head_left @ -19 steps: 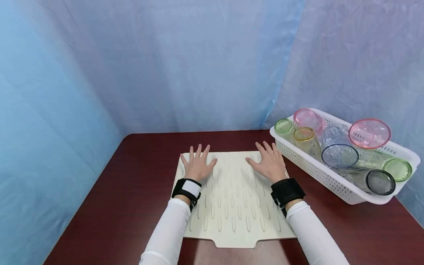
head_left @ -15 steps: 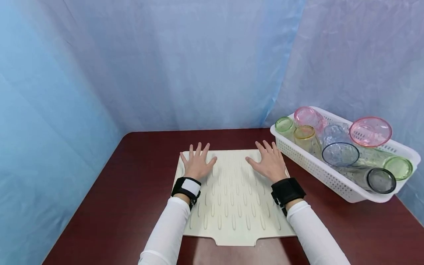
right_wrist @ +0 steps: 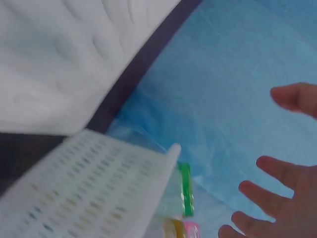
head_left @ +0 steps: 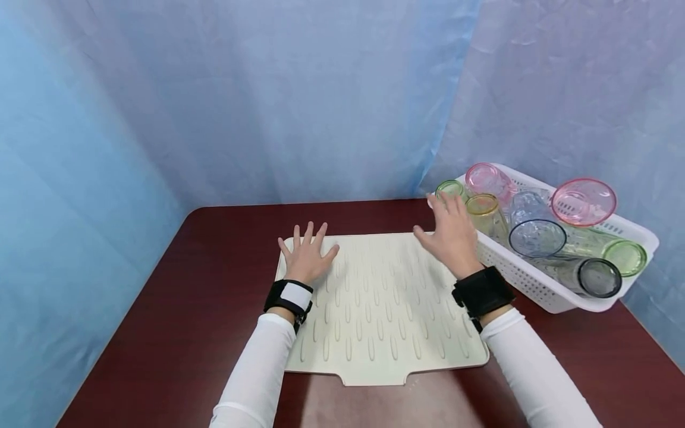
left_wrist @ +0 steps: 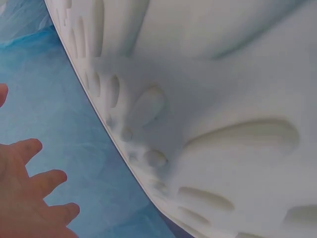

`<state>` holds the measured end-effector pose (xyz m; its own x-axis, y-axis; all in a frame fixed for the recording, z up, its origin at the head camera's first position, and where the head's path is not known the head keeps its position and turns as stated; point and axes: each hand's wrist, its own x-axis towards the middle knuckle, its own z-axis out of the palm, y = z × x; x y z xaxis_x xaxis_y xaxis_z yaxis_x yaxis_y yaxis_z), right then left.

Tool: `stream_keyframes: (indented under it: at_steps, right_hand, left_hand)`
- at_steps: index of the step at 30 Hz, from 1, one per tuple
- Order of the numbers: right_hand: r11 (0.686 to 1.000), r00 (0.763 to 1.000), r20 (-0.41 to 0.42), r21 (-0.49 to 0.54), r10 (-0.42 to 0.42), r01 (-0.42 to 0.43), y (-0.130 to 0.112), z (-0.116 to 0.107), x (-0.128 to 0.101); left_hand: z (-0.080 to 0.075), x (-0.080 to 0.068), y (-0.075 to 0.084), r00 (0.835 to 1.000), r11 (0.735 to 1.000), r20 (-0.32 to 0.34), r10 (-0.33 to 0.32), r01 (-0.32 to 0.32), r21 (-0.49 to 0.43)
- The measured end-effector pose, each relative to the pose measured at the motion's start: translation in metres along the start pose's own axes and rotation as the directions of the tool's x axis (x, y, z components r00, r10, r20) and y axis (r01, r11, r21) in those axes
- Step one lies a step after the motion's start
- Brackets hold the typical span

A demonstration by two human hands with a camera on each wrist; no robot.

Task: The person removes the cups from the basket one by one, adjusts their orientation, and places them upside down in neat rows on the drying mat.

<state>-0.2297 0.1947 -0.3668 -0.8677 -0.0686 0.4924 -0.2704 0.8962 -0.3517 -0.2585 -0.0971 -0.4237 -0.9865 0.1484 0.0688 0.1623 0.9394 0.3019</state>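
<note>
My left hand (head_left: 307, 260), fingers spread, is over the far left part of a cream ridged mat (head_left: 369, 362). In the left wrist view its fingers are apart and hold nothing. My right hand (head_left: 453, 236) is raised beside the near left end of a white perforated basket (head_left: 527, 279), fingers apart and nothing in them. A green-rimmed glass (head_left: 451, 188) and a yellow-rimmed glass (head_left: 484, 215) are the glasses nearest to it. The right wrist view shows the basket wall (right_wrist: 89, 183) and the green rim (right_wrist: 185, 189) blurred.
The basket also holds pink glasses (head_left: 583, 202), a blue-rimmed glass (head_left: 537, 238), a dark grey glass (head_left: 599, 277) and another green one (head_left: 625, 257). Everything stands on a dark red-brown table (head_left: 176, 333). Blue cloth (head_left: 299, 101) hangs behind and at the sides.
My right hand has lifted off to the right and away from me, toward the basket. The left hand stays over the mat. The view has shifted slightly.
</note>
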Motion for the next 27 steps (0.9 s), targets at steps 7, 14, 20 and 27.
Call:
stream_keyframes:
  at_steps: [7, 14, 20, 27]
  right_hand:
    - [0.986, 0.98, -0.163, -0.102, 0.114, -0.132, 0.02, -0.022, 0.013]
    - [0.957, 0.947, -0.28, -0.192, 0.159, -0.217, 0.041, -0.018, 0.015]
    - [0.935, 0.912, -0.366, -0.218, 0.186, -0.279, 0.05, -0.015, 0.016]
    - [0.912, 0.915, -0.281, -0.209, 0.291, -0.354, 0.059, -0.02, 0.014]
  left_hand:
    - [-0.003, -0.001, 0.0, 1.0, 1.0, 0.025, 0.017, -0.017, -0.009]
    - [-0.006, -0.006, -0.002, 0.999, 0.999, 0.008, 0.036, -0.036, -0.001]
    - [-0.006, -0.011, -0.003, 0.999, 0.999, 0.008, 0.039, -0.039, -0.006]
    - [-0.006, -0.013, -0.005, 0.999, 0.998, 0.011, 0.032, -0.032, -0.049]
